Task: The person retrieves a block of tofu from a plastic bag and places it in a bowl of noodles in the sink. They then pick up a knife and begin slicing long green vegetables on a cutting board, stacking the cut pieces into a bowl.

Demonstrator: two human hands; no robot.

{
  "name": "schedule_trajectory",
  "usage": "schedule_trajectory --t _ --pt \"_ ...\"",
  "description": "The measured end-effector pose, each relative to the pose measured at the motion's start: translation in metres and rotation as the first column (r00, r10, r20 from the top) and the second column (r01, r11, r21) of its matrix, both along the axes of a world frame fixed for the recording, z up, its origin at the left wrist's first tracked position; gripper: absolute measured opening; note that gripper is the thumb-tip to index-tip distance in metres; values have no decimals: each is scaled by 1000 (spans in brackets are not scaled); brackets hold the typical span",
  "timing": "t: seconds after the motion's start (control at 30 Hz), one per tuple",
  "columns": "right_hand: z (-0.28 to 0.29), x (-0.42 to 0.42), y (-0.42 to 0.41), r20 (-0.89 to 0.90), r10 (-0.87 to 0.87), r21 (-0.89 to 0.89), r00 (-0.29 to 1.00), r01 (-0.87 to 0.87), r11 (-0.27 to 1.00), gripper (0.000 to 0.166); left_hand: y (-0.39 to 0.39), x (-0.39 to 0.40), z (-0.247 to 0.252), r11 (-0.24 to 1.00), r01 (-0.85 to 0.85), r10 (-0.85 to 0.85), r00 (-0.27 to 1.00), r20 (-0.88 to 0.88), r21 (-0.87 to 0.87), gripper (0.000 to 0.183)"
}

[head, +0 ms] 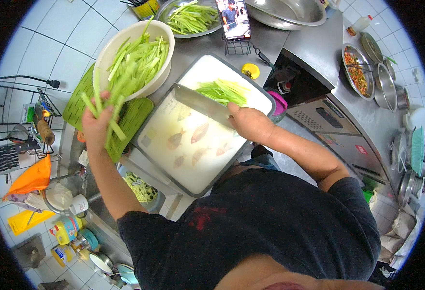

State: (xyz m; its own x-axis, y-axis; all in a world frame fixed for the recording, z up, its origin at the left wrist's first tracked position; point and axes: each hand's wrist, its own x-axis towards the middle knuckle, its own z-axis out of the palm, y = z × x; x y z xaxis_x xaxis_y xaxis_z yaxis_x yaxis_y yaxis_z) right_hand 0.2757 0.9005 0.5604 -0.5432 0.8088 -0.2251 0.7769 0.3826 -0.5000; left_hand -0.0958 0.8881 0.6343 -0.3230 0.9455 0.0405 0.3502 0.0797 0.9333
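Several green celery stalks (pixel 115 108) are gripped in my left hand (pixel 98 125), by the near rim of a cream bowl (pixel 169 69). More celery stalks (pixel 145 58) fill that bowl. My right hand (pixel 250 121) is closed around the handle end of a cleaver (pixel 203 103), whose handle is hidden in the fist. The blade lies across a white cutting board (pixel 169 159) with a dark rim and printed fish. Beyond the blade, touching or very near it, a small heap of celery pieces (pixel 225 91) rests on the board.
A steel bowl of cut celery (pixel 194 20) stands behind, beside a phone (pixel 233 18) on a wire stand. A yellow round object (pixel 250 71) sits right of the board. Under the cream bowl's near side is a green slotted mat (pixel 80 101). Below left, a bin (pixel 143 188) holds scraps.
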Motion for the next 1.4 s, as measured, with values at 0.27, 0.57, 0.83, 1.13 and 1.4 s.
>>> schedule_trajectory --t 0.27,0.57,0.83,1.13,1.4 --pt "-1 -2 -1 19 -2 8 1000 2 1000 20 -30 45 -78 969 248 -216 875 -434 18 31" --pt "0 -2 -2 -14 -42 -13 999 42 999 23 -8 35 -118 958 260 -259 591 -764 -124 46" --pt "-3 -3 -5 -13 -41 -5 999 41 999 22 -13 43 -126 989 140 -121 582 -804 -47 59" --pt "-2 -2 -8 -14 -5 57 1000 6 998 21 -29 90 -144 985 -24 163 429 -888 169 61" --pt "-4 -3 -9 33 19 66 999 -21 998 21 -27 93 -165 968 34 209 436 -875 248 53"
